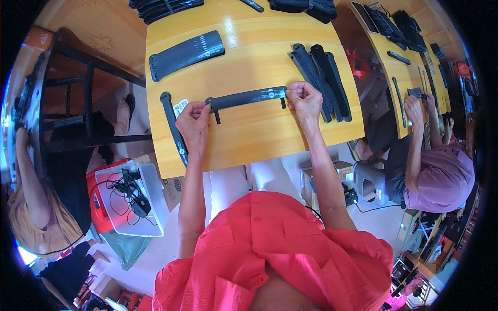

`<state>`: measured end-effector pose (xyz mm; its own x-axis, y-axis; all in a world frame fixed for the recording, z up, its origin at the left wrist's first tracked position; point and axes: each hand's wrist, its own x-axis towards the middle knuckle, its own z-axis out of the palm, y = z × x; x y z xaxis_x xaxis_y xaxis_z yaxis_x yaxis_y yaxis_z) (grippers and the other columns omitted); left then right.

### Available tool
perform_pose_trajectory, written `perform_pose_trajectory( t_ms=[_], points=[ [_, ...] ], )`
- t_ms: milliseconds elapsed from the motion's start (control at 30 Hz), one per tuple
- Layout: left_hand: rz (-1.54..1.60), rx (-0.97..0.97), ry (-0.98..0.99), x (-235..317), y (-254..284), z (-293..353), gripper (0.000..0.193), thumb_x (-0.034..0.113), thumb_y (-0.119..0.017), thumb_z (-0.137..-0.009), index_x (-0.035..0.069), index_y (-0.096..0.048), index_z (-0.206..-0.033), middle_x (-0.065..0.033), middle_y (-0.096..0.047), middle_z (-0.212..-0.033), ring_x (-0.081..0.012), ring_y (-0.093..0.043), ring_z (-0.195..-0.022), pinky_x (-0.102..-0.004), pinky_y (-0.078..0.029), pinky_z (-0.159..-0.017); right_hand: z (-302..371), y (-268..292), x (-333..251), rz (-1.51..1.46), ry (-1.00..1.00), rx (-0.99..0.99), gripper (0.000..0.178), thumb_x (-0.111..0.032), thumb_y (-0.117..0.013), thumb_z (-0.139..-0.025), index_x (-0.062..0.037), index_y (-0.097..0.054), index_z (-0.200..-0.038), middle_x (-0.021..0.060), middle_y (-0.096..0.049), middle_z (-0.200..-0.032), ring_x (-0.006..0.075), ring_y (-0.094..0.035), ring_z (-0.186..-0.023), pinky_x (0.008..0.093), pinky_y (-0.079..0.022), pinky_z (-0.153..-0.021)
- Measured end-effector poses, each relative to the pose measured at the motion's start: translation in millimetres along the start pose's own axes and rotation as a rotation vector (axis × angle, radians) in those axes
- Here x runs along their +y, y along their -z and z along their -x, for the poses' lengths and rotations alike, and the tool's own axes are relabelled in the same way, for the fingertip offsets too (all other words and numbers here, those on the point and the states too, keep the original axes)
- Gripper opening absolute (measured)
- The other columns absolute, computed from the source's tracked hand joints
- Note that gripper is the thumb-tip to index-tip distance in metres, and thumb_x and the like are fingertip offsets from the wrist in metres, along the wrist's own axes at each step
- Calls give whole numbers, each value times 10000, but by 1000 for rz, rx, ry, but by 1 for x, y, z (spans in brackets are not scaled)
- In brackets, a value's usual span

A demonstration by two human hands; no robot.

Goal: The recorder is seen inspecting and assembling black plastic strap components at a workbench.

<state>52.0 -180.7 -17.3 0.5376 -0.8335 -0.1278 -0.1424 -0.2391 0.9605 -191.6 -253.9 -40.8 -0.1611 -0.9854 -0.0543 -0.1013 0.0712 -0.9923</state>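
Note:
My left hand (193, 127) and my right hand (307, 102) stretch a flat black strap (244, 99) between them, low over the wooden table (249, 147). The left fingers pinch one end and the right fingers the other. White print shows near the right end, and a short dark tab hangs below each end. Beside my left hand lies another narrow black strap (173, 124), partly over a small white label (181, 105). Farther off to the left rests a stack of flat black strips (187, 55). Several thick black straps (324, 83) lie in a loose pile beyond my right hand.
Bundled black straps (166, 8) sit at the table's far edge. A clear plastic bin (132, 199) with black cables stands on the floor at left. At right, a person in a purple shirt (441, 176) works at another table (397, 78), near a grey stool (371, 181).

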Motion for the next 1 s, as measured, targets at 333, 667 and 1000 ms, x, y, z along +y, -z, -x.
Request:
perform_pose_trajectory(
  t_ms=[333,667,1000],
  points=[
    [-32,14,4,-2,1,-1,107,55,-657,-788,-36,-630,-836,-40,-606,-682,-60,-531,-546,-184,-442,-460,0,-1,0,28,-6,7,74,36,-663,-726,15,-619,-783,30,-601,-635,61,-538,-497,201,-447,-403],
    [-83,31,-21,-3,-1,-2,111,59,-658,-782,-40,-636,-827,-54,-615,-671,-70,-541,-534,-196,-445,-449,0,-3,-3,89,8,29,52,26,-659,-721,8,-622,-752,20,-589,-602,58,-537,-494,209,-462,-404],
    [-122,58,-60,-8,-1,-3,106,66,-664,-770,-33,-641,-802,-64,-621,-643,-86,-543,-500,-216,-434,-457,3,-3,-11,168,18,25,41,21,-654,-722,4,-618,-733,18,-585,-592,59,-533,-492,215,-457,-408]
  ],
)
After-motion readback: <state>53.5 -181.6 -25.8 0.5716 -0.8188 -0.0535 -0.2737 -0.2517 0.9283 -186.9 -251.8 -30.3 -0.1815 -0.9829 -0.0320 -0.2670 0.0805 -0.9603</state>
